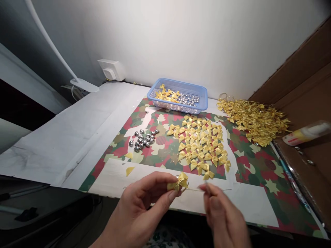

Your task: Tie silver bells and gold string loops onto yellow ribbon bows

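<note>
My left hand (152, 199) pinches a yellow ribbon bow (183, 180) between thumb and fingertips. A sliver of something silver shows behind the bow, mostly hidden by fingers and ribbon. From the bow a thin pale cord (192, 189) runs right to my right hand (219, 210), and its end shows beyond the knuckles. My right fingers are closed around the cord and blurred by motion; a thin greyish tip shows at them, too smeared to name. Just beyond my hands, several loose yellow bows (199, 137) lie in a patch. Silver jingle bells (144, 140) form a small pile at left.
A blue plastic basket (178, 82) against the wall holds bows and bells. A heap of corded yellow bows (258, 119) lies at right, near a white bottle (307, 133) and a cardboard side (305, 86). A white lamp clip (84, 85) stands at left. Ribbon scraps (129, 171) lie near the front.
</note>
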Demonstrator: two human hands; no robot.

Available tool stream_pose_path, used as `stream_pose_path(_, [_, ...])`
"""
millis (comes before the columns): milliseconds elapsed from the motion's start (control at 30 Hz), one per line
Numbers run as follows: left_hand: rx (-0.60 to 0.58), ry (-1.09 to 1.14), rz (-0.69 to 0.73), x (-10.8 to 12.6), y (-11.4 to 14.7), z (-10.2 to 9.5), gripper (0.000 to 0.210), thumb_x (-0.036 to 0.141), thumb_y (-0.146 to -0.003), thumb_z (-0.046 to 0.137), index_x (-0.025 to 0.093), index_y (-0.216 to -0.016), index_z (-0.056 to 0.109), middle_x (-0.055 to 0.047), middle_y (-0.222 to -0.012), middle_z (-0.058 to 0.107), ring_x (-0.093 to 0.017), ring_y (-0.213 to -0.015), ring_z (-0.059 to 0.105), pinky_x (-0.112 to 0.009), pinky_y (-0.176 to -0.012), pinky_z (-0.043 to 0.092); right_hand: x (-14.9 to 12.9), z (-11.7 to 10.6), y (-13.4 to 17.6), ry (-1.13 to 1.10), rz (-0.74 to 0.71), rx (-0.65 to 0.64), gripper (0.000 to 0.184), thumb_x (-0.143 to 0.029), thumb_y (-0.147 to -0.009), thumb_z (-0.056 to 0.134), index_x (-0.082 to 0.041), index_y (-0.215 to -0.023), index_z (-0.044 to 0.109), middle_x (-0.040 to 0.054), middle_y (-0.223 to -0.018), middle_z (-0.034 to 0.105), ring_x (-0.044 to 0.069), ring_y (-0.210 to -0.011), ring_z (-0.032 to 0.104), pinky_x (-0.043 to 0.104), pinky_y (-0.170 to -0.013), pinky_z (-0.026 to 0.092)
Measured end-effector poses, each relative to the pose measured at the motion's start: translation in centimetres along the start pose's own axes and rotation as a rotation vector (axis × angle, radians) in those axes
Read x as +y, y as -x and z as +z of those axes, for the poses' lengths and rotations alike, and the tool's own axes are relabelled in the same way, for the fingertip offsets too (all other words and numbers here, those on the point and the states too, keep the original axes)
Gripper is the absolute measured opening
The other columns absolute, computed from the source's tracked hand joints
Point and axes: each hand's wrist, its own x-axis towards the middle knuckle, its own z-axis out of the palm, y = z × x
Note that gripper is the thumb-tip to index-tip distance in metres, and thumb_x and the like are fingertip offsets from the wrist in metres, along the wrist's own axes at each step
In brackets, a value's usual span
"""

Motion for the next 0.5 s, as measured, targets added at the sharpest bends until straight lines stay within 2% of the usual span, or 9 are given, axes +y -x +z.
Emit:
stream_pose_path(67, [-0.003, -0.051, 0.014, 0.2, -0.3, -0.2, 0.013, 0.027, -0.078, 0.085, 0.023, -0.089, 0.08, 0.0, -0.086, 0.081, -0.017, -0.081, 0.077, -0.016, -0.076, 0.061, 1.9, -2.0, -1.5, 0.186, 0.011, 0.15, 0.047, -0.054, -0.108, 0.042, -0.018, -0.123, 0.067, 0.0069, -0.092, 0.071, 0.021, -0.082, 0.069, 0.03, -0.077, 0.051])
stream_pose_path(133, [-0.006, -0.073, 0.045, 0.5, -0.5, -0.3, 0.01, 0.028, -0.079, 0.083, 0.021, -0.086, 0.079, 0.001, -0.077, 0.079, -0.014, -0.07, 0.074, -0.016, -0.069, 0.059, 4.4, -4.2, -3.3, 0.486, -0.115, 0.298, 0.057, -0.058, -0.105, 0.044, -0.012, -0.128, 0.068, 0.0159, -0.112, 0.073, 0.028, -0.1, 0.069, 0.035, -0.079, 0.051])
stream_pose_path(167, [-0.002, -0.076, 0.06, 0.6, -0.6, -0.3, 0.009, 0.029, -0.08, 0.082, 0.021, -0.084, 0.078, 0.001, -0.072, 0.076, -0.013, -0.066, 0.072, -0.016, -0.066, 0.059, 5.7, -5.2, -4.2, 0.647, -0.197, 0.348, 0.064, -0.062, -0.105, 0.04, -0.009, -0.125, 0.07, 0.019, -0.114, 0.072, 0.031, -0.098, 0.068, 0.038, -0.074, 0.051])
stream_pose_path(233, [0.013, -0.074, 0.089, 0.8, -0.6, -0.1, 0.008, 0.028, -0.082, 0.079, 0.021, -0.084, 0.078, 0.003, -0.066, 0.073, -0.012, -0.06, 0.07, -0.016, -0.063, 0.059, 7.7, -6.6, -5.5, 0.905, -0.251, 0.371, 0.07, -0.058, -0.108, 0.028, -0.004, -0.123, 0.071, 0.0239, -0.113, 0.071, 0.035, -0.094, 0.066, 0.044, -0.073, 0.05])
stream_pose_path(300, [0.026, -0.065, 0.126, 0.8, -0.6, 0.2, 0.009, 0.026, -0.082, 0.079, 0.023, -0.09, 0.079, 0.004, -0.067, 0.074, -0.012, -0.059, 0.07, -0.016, -0.062, 0.059, 8.3, -7.1, -6.0, 0.999, -0.256, 0.374, 0.067, -0.052, -0.109, 0.027, -0.005, -0.114, 0.074, 0.0259, -0.115, 0.07, 0.042, -0.102, 0.064, 0.053, -0.077, 0.049])
stream_pose_path(333, [0.021, -0.059, 0.151, 0.7, -0.7, 0.3, 0.012, 0.025, -0.082, 0.078, 0.024, -0.094, 0.079, 0.004, -0.07, 0.075, -0.011, -0.058, 0.07, -0.016, -0.061, 0.059, 8.0, -6.9, -5.9, 0.982, -0.267, 0.385, 0.063, -0.05, -0.108, 0.03, -0.007, -0.112, 0.075, 0.0259, -0.119, 0.07, 0.045, -0.108, 0.062, 0.056, -0.08, 0.048])
stream_pose_path(400, [-0.015, -0.058, 0.216, 0.4, -0.7, 0.6, 0.017, 0.024, -0.084, 0.076, 0.027, -0.101, 0.079, 0.004, -0.075, 0.078, -0.012, -0.058, 0.071, -0.017, -0.061, 0.059, 6.2, -5.7, -5.3, 0.794, -0.299, 0.397, 0.053, -0.051, -0.106, 0.041, -0.012, -0.113, 0.075, 0.0235, -0.125, 0.069, 0.044, -0.114, 0.062, 0.055, -0.083, 0.049])
stream_pose_path(433, [-0.039, -0.067, 0.254, 0.3, -0.8, 0.8, 0.019, 0.023, -0.086, 0.074, 0.028, -0.103, 0.078, 0.005, -0.076, 0.078, -0.012, -0.059, 0.072, -0.017, -0.061, 0.06, 4.9, -4.9, -4.8, 0.593, -0.324, 0.364, 0.048, -0.054, -0.103, 0.05, -0.014, -0.117, 0.073, 0.021, -0.125, 0.069, 0.038, -0.112, 0.065, 0.049, -0.084, 0.052])
stream_pose_path(500, [-0.089, -0.092, 0.347, 0.0, -1.0, 0.9, 0.025, 0.019, -0.088, 0.07, 0.031, -0.108, 0.077, 0.006, -0.077, 0.08, -0.012, -0.061, 0.075, -0.017, -0.064, 0.06, 2.0, -3.0, -3.8, 0.122, -0.199, 0.168, 0.036, -0.05, -0.103, 0.054, -0.024, -0.123, 0.068, 0.0096, -0.114, 0.073, 0.022, -0.092, 0.072, 0.032, -0.074, 0.055])
